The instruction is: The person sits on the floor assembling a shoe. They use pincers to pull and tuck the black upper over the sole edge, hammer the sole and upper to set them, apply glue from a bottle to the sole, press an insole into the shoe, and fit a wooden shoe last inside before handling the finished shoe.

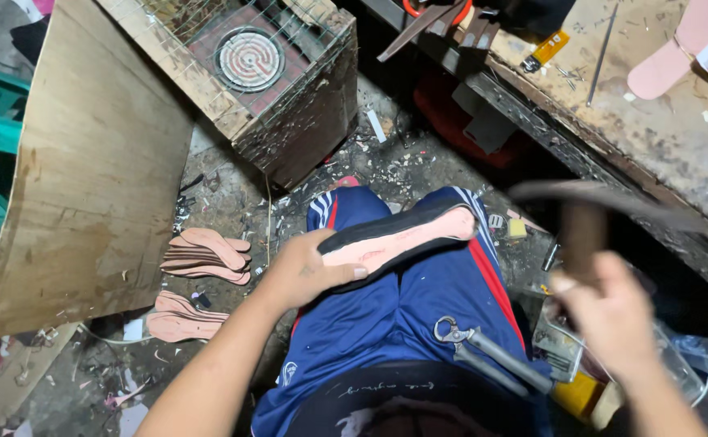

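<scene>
Lying sole-up: black-rimmed pink shoe (398,240)

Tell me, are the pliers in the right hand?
No, the pliers lie on the lap; the right hand holds a hammer.

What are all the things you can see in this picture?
Shoe: one, black with pink insole, on the knee.
Hammer: one, dark, blurred, raised at right.
Pliers: one, metal, on the lap.
Insoles: two pink piles, on the floor.
Coil heater: one, in a wooden box.
Board: one, brown, leaning at left.
Workbench: one, worn, upper right.
Left hand: holds the shoe.
Right hand: grips the hammer.
</scene>
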Tool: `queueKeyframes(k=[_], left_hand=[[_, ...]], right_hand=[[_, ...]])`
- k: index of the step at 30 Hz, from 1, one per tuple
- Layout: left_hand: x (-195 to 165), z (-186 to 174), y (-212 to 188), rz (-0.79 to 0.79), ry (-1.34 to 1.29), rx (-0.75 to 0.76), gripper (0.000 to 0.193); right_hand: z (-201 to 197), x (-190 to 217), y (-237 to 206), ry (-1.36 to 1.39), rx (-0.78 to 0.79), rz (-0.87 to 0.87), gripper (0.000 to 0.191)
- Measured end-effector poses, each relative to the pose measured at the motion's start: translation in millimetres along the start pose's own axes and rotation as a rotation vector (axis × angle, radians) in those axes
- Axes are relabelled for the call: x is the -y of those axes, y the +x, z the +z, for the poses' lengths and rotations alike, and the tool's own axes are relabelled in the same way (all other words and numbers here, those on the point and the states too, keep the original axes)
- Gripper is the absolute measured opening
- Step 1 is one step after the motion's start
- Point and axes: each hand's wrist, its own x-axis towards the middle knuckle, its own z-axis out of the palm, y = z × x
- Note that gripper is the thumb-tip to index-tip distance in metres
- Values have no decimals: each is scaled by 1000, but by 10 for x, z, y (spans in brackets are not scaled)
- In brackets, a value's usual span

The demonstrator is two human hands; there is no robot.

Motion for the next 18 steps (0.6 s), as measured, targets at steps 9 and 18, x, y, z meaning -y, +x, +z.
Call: queueKeyframes(k=[9,18], left_hand=[[-100,-106,110,21,-164,129,47],[-186,19,160,26,-59,66,53]], right_hand=[[712,439,-131,-215,62,-322,45],[976,753,-86,-379,270,-341,49]])
